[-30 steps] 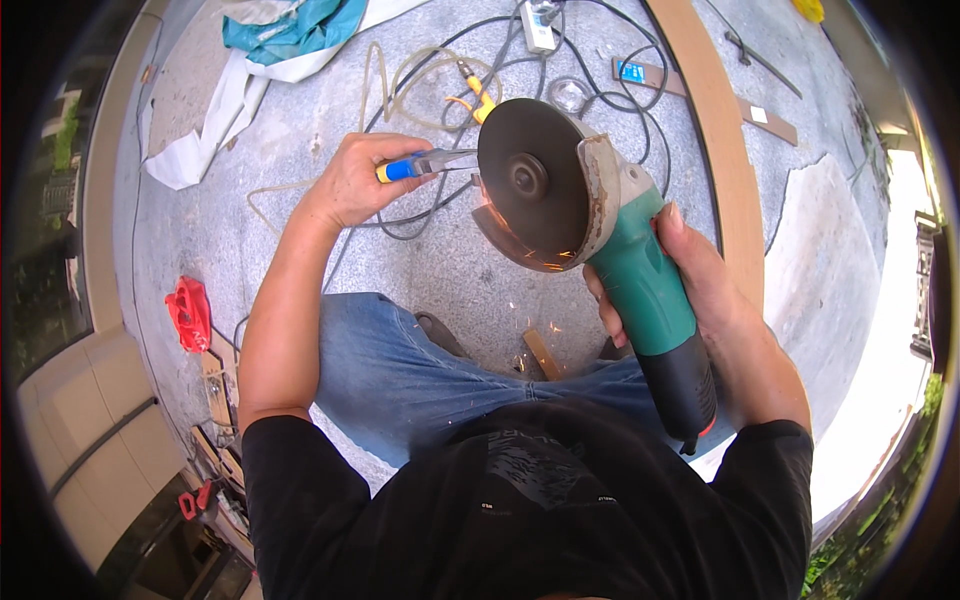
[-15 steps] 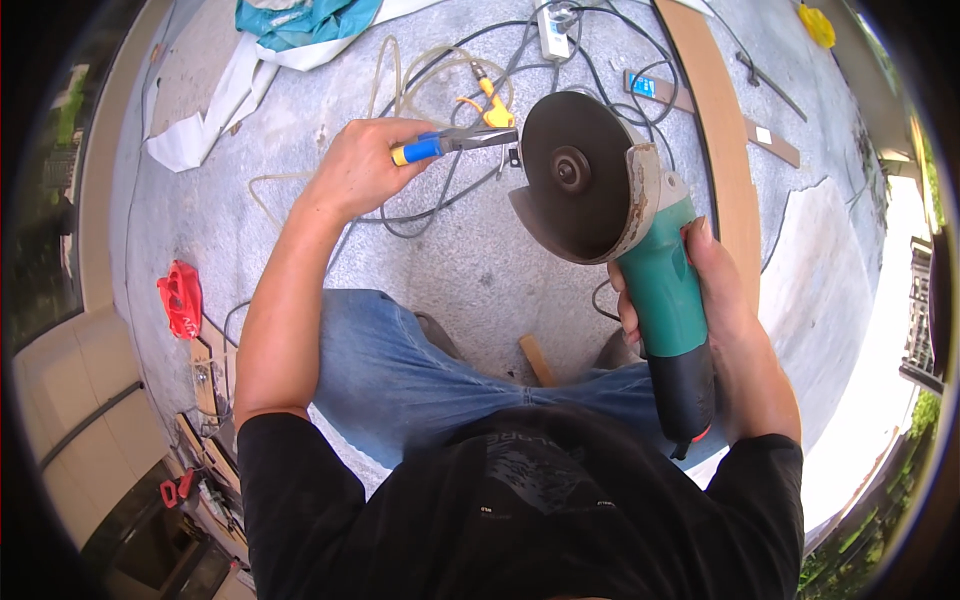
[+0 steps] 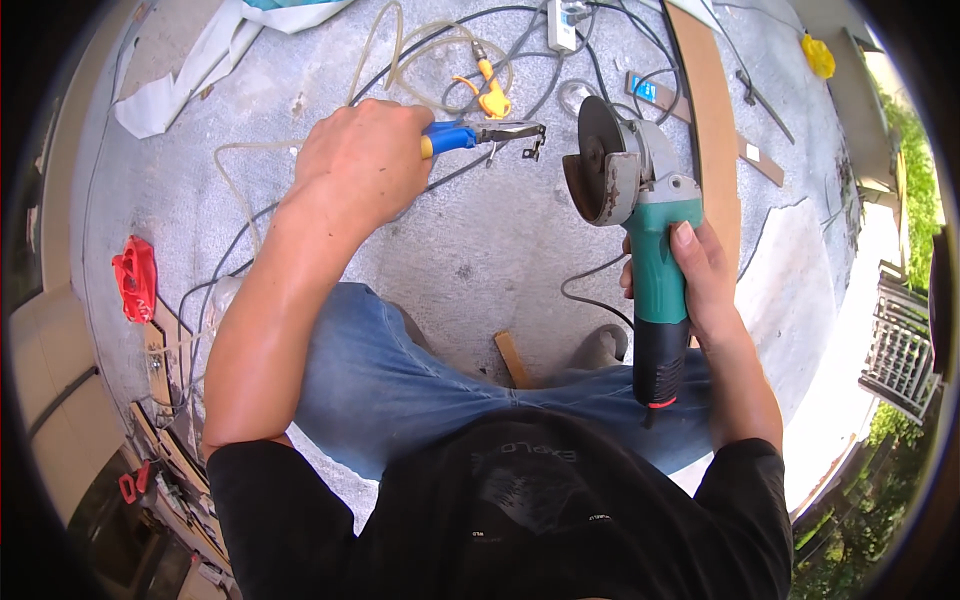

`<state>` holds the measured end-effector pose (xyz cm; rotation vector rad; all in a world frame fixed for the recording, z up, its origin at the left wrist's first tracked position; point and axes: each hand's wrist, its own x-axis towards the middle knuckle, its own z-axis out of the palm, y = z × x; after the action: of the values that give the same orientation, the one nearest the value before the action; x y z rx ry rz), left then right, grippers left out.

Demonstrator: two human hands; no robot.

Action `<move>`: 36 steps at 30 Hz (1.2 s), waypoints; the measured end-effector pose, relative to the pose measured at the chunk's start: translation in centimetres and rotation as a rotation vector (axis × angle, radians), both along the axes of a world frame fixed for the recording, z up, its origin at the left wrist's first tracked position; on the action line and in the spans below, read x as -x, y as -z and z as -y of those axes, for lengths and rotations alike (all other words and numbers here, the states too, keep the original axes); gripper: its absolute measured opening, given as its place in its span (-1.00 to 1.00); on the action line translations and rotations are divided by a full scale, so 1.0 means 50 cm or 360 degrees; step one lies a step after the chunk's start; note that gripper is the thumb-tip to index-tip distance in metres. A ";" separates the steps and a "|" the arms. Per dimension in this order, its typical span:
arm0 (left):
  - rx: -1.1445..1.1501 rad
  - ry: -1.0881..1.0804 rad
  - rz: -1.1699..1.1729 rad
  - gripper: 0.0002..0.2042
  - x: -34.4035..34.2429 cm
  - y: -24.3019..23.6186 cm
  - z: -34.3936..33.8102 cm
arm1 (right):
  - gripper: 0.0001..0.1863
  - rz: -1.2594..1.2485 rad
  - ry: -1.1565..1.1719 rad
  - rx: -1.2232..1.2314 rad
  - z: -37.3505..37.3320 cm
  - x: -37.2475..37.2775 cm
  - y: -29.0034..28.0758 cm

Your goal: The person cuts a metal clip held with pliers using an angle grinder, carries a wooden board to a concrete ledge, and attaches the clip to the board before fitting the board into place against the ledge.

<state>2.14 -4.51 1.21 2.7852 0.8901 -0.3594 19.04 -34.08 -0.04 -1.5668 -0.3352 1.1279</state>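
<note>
My left hand (image 3: 365, 165) is closed around the blue and yellow handles of a pair of pliers (image 3: 455, 137). A small dark metal piece (image 3: 533, 148) with a bent shape sits in the plier jaws. My right hand (image 3: 707, 265) grips the green body of an angle grinder (image 3: 662, 250), which stands nearly upright with its black end towards me. Its dark disc (image 3: 597, 140) and worn metal guard are at the far end, facing left. A gap separates the disc from the metal piece. Whether the disc spins, I cannot tell.
Grey concrete floor carries tangled black cables, a clear hose, a yellow air blow gun (image 3: 490, 95) and a white power strip (image 3: 561, 25). A long brown board (image 3: 712, 120) lies at the right. A short wood strip (image 3: 513, 360) is between my feet; a red bag (image 3: 135, 280) is at the left.
The grinder has turned, its disc now seen more edge-on, and the disc has drawn away from the metal piece. My left hand has rolled over with the pliers and come slightly nearer.
</note>
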 end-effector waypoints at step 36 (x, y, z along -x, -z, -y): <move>0.0742 0.0127 -0.0414 -0.69 0.056 0.065 -0.029 | -0.30 0.0112 -0.0313 0.0171 -0.056 0.010 0.098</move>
<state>-0.68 -3.07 -2.04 2.3765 0.6404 -0.8396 18.52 -31.29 -4.95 -1.6990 -0.4912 1.2610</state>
